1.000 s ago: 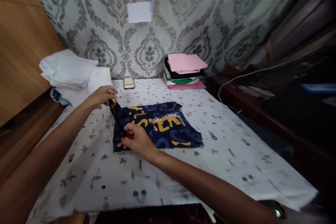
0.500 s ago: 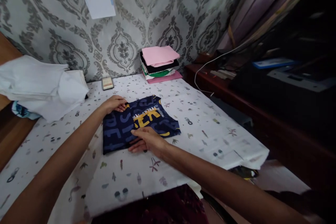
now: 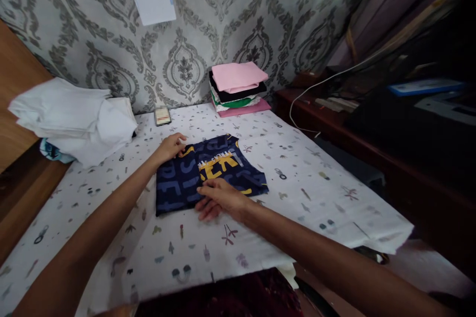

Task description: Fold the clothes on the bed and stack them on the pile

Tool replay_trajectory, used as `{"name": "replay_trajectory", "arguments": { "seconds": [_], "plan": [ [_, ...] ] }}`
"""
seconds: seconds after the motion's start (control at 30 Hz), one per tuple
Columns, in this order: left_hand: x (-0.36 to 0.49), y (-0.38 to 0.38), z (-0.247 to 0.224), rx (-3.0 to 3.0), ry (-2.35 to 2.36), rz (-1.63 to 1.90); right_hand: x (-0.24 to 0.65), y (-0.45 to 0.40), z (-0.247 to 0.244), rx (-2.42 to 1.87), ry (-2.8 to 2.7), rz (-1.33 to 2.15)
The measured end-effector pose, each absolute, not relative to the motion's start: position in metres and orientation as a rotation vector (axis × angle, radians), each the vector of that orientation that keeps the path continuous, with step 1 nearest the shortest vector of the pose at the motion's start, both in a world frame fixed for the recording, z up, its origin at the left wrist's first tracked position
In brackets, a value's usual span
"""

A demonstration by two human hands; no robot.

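Note:
A navy garment point(image 3: 178, 178) with yellow and grey lettering lies folded flat on the white patterned cloth point(image 3: 282, 237). My left hand point(image 3: 171, 148) is at its far left edge, fingers apart and slightly curled, the index finger lifted off the fabric. My right hand point(image 3: 219, 199) rests at the near edge, its thumb over the fabric and its other fingers spread beside the edge. Neither hand grips the garment.
Behind stands a stack of folded clothes point(image 3: 240, 78) with pink on top. A small card-like object point(image 3: 162, 116) lies near the wall. White clothes point(image 3: 74, 119) are heaped at the left. A white cable point(image 3: 293, 109) hangs over the dark red furniture point(image 3: 334, 114) on the right.
The whole view has shifted, so things appear farther right. My left fingers have loosened and lifted from the garment's far edge. My right fingers have spread at the near edge.

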State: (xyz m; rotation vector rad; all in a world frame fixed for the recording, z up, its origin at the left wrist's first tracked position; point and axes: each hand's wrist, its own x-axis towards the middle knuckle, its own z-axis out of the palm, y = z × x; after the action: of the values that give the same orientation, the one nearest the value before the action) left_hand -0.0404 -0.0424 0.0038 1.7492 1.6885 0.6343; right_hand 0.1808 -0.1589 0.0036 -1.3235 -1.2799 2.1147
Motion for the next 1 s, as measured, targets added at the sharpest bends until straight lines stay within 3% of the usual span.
{"name": "replay_trajectory", "arguments": {
  "seconds": [0.2,0.3,0.47,0.67,1.0],
  "plan": [
    [-0.043,-0.122,-0.019,2.422,1.755,0.576,0.181,-0.121,0.011,-1.209,-2.015,1.027],
    [-0.028,-0.153,-0.038,2.483,1.774,0.491,0.144,-0.097,0.002,-1.023,-2.254,0.762],
    [-0.033,-0.156,-0.035,2.46,1.709,0.594,0.089,-0.076,-0.021,-1.118,-2.393,0.659],
    [-0.1,-0.097,-0.011,2.12,1.926,0.863,0.087,-0.077,-0.036,-1.1,-2.396,0.509],
    [-0.116,-0.045,-0.022,1.878,1.628,0.79,0.086,-0.081,-0.039,-1.136,-2.474,0.419]
  ]
}}
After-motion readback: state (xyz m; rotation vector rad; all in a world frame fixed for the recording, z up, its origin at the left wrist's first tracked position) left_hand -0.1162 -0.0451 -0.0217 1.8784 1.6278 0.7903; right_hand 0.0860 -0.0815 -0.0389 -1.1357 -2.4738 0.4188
